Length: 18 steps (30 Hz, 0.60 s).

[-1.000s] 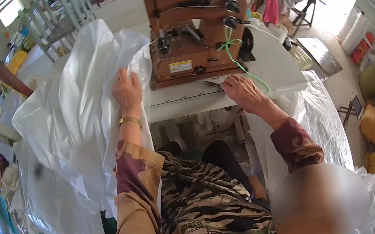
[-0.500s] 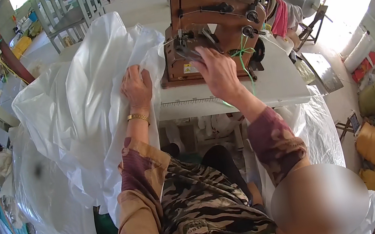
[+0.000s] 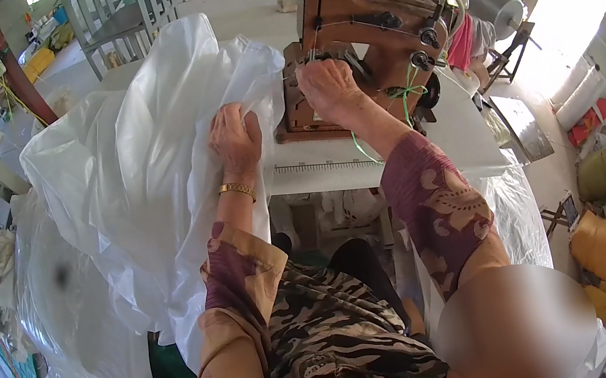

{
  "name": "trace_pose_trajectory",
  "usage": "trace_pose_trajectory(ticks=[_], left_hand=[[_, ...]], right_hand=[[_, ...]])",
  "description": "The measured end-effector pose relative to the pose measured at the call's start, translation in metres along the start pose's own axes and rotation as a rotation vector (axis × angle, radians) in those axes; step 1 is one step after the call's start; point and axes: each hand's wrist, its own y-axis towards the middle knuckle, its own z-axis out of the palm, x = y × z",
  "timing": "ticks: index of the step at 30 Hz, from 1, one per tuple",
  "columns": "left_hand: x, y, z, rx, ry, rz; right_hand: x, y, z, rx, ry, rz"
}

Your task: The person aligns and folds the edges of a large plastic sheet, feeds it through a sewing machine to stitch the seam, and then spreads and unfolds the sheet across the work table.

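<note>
A big crumpled heap of white plastic sheeting (image 3: pixel 129 154) covers the left of the table and hangs over its front edge. My left hand (image 3: pixel 234 138), with a gold bracelet at the wrist, is closed on the sheeting's right side, fingertips sunk in its folds. To the right stands a brown industrial sewing machine (image 3: pixel 362 15). My right hand (image 3: pixel 329 88) is at the machine's needle area, fingers curled together. Whatever is in those fingers is hidden. A light thread runs across the machine's arm, and a green string (image 3: pixel 407 91) is tied at its right end.
A ruler strip (image 3: pixel 327 165) lies along the table's front edge (image 3: pixel 388 171). Clear plastic (image 3: pixel 519 209) drapes below on the right. Behind the sheeting stands a grey slatted chair (image 3: pixel 123 27). A large roll (image 3: pixel 501 8) rests on a stand at the far right.
My right hand has moved up and left to the needle area, its fingers curling in. The dark tool seen by its fingers is now hidden. My left hand keeps its place on the sheeting.
</note>
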Motion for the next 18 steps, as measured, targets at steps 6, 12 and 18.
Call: trace_pose_trajectory(ticks=[6,12,18], left_hand=[[-0.001,0.001,0.0,-0.006,-0.001,0.016],[-0.001,0.001,0.001,0.004,0.0,0.021],[-0.002,0.001,0.0,0.035,-0.001,-0.013]], right_hand=[[0.002,0.001,-0.009,0.05,0.104,-0.03],[0.001,-0.002,-0.009,0.1,0.065,-0.075],[-0.004,-0.038,-0.022,0.052,0.153,-0.006]])
